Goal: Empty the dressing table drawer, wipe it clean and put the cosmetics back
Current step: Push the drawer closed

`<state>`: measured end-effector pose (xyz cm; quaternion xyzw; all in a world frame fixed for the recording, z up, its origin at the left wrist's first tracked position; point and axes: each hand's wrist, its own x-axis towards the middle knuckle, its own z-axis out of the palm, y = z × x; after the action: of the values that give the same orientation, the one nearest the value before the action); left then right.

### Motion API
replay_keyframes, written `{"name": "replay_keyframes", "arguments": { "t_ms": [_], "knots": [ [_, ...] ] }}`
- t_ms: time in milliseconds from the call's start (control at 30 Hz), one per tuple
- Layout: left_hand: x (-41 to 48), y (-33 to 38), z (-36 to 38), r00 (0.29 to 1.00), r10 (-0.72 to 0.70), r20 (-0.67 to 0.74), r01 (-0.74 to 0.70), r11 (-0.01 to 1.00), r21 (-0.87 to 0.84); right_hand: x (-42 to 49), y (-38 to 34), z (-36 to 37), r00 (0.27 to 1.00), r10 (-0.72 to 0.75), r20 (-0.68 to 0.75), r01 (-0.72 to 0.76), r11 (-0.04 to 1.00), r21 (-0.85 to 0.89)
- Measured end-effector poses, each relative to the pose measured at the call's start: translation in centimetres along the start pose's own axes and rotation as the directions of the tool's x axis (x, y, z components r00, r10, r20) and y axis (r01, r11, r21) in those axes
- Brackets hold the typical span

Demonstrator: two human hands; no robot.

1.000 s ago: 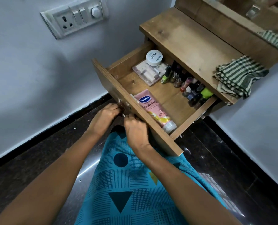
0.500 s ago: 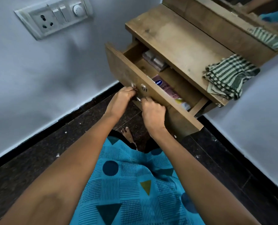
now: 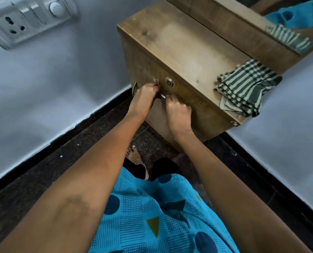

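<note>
Your left hand [image 3: 145, 95] and right hand [image 3: 177, 112] both curl closed around the metal handle [image 3: 162, 96] on the drawer front [image 3: 192, 99], just below the round lock [image 3: 169, 82]. The drawer sits flush in the dressing table [image 3: 179, 46], so the cosmetics are hidden. Right of the lock, a striped cloth [image 3: 247, 86] lies on the tabletop.

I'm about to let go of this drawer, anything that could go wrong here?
The left hand and right hand both grip the handle tight against the drawer front, so fingers might get pinched. The striped cloth overhangs the tabletop edge and could slip off.
</note>
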<state>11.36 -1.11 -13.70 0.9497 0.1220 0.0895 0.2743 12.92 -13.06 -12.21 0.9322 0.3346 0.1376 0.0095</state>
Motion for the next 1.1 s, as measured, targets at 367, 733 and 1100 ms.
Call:
{"name": "replay_keyframes", "arguments": {
  "t_ms": [367, 733, 1100],
  "knots": [
    [-0.2, 0.9, 0.3, 1.000, 0.021, 0.017, -0.023, 0.995, 0.099, 0.1, 0.4, 0.6, 1.000, 0.017, -0.003, -0.016, 0.995, 0.095],
    [-7.0, 3.4, -0.7, 0.995, -0.082, 0.060, 0.043, 0.876, 0.481, -2.2, 0.1, -1.2, 0.955, -0.118, 0.272, 0.090, 0.989, 0.115],
    [-12.0, 1.9, -6.8, 0.952, -0.224, -0.207, 0.293, 0.858, 0.422, -2.6, -5.3, -5.8, 0.985, -0.161, 0.054, 0.144, 0.961, 0.237]
  ]
}}
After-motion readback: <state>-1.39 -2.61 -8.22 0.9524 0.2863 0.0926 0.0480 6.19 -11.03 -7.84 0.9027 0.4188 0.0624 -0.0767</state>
